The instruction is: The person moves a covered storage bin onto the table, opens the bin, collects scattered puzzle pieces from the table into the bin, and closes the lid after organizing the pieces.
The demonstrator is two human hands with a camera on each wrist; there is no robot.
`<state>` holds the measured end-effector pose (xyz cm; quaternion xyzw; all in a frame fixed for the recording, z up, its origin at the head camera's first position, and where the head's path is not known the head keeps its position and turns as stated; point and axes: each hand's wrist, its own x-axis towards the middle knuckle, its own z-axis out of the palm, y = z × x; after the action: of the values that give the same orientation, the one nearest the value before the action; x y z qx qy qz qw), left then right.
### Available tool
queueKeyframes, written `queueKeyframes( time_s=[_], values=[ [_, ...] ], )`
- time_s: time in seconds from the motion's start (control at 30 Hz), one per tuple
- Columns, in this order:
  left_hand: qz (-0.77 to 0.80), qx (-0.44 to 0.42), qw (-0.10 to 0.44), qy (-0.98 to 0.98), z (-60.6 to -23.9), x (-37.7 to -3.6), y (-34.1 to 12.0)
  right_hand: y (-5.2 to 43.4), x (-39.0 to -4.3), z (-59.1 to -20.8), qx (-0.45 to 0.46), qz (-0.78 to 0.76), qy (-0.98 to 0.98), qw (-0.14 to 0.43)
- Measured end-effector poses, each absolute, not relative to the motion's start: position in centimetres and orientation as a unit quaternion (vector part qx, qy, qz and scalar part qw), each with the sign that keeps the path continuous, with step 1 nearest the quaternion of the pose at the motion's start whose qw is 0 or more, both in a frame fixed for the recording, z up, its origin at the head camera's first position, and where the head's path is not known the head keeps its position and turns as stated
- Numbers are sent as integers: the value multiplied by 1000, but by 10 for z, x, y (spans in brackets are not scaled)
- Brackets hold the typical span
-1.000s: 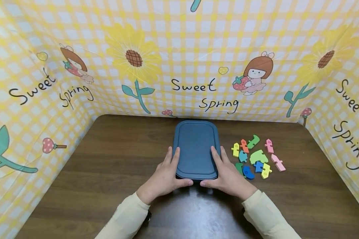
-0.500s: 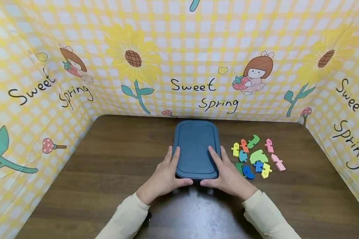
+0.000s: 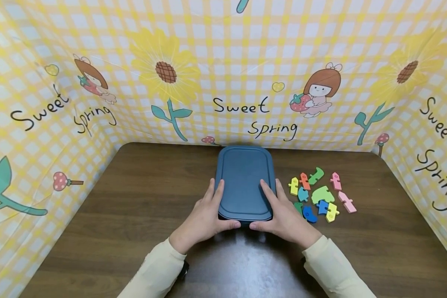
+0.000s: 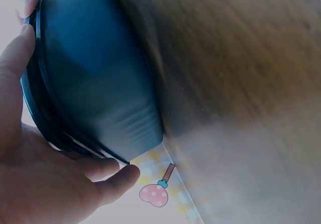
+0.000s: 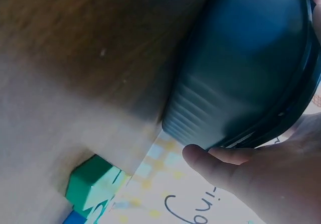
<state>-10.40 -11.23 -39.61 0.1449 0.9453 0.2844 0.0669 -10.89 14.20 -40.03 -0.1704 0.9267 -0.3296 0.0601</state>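
Observation:
A dark blue rectangular plastic box stands on the brown table, with its lid (image 3: 246, 182) on top. My left hand (image 3: 201, 217) grips the lid's left edge, thumb at the near rim and fingers along the side. On the right edge, my right hand (image 3: 288, 215) holds it in mirrored fashion, its index finger lying over the top. From the left wrist, the box body (image 4: 100, 73) shows below a rim that seems slightly parted from it. The right wrist view shows the box's ribbed side (image 5: 195, 108) under the right thumb and fingers. The inside is hidden.
Right of the box lie several small coloured puzzle pieces, among them a light green piece (image 3: 322, 195), a pink piece (image 3: 347, 202) and a blue piece (image 3: 309, 214). A yellow checked cloth (image 3: 242, 62) surrounds the table (image 3: 141, 198) at the back and sides.
The lid has shifted slightly up in the head view, and both hands' fingers have moved up with it. The puzzle pieces lie as before.

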Motion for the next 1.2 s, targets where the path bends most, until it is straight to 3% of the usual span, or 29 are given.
queueKeyframes(
  time_s=[1.2],
  values=[
    [300,139,50,942,-377,-97,-145,114,-110,-383,-183,-313,931,47]
  ],
)
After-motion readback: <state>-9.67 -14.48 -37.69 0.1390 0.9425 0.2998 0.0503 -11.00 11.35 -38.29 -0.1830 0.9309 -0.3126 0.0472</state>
